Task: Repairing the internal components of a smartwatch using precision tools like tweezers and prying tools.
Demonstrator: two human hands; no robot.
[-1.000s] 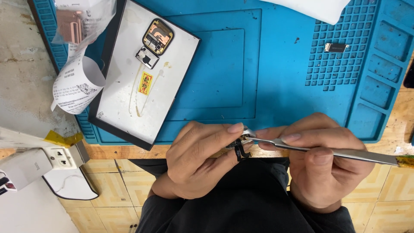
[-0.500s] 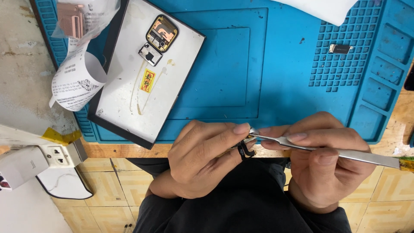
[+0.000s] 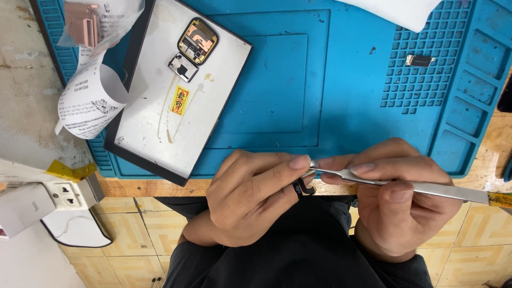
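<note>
- steel tweezers (image 3: 405, 184) are pinched in the right hand (image 3: 400, 205), the fingers closed narrowly round the shaft, the tips brought against a small black part (image 3: 303, 188).
- the small black part, ring-like as far as can be told, is gripped between the fingertips of the left hand (image 3: 250, 197), which is curled shut on it; it is held above the near edge of the table (image 3: 160, 188), over the person's lap, not on the mat.
- a blue silicone work mat (image 3: 330, 96) is spread on the table; on it a white-faced board with a dark rim (image 3: 213, 80) is laid at a slant.
- on the board an opened smartwatch case (image 3: 198, 41) with copper-coloured insides is seen, a small square module (image 3: 183, 67) just beside it, and a yellow sticker (image 3: 180, 101) with thin curved strips lying below.
- a tiny dark component (image 3: 420, 61) is set apart on the mat's gridded area.
- a curled paper receipt (image 3: 88, 98) and a pink item in a clear bag (image 3: 85, 24) are left at the mat's far left; a white power strip (image 3: 64, 194) lies beside the table edge.
- judged from this: the watch is already opened and parts taken out; the black part is in hand being worked with the tweezers, and nothing is seen refitted, so reassembly appears left to be done.
</note>
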